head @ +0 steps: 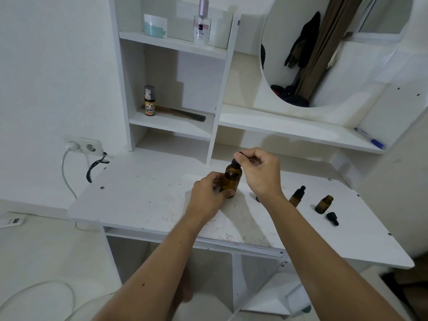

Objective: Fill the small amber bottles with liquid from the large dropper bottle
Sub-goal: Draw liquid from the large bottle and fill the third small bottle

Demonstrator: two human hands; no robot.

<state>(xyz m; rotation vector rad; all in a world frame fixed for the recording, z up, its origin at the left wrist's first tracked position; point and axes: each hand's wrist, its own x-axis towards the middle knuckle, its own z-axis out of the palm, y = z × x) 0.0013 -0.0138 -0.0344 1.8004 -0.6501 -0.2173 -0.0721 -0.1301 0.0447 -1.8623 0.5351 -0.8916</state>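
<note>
Head view: left hand (206, 193) grips the large amber bottle (231, 179) while right hand (259, 172) pinches its dropper cap (236, 160).

A white, scuffed counter (143, 200) carries the large amber bottle (230, 179) mid-counter; toward its right edge stand a capped small bottle (297, 196) and an open one (324, 204), a loose dropper cap (332, 218) beside.

On the shelves ahead of me stand a perfume bottle (201, 20), a pale jar (154, 26) and a small spray bottle (149, 100) beside a comb (185, 113). A blue pen (369, 138) lies under the round mirror (333, 49).
</note>
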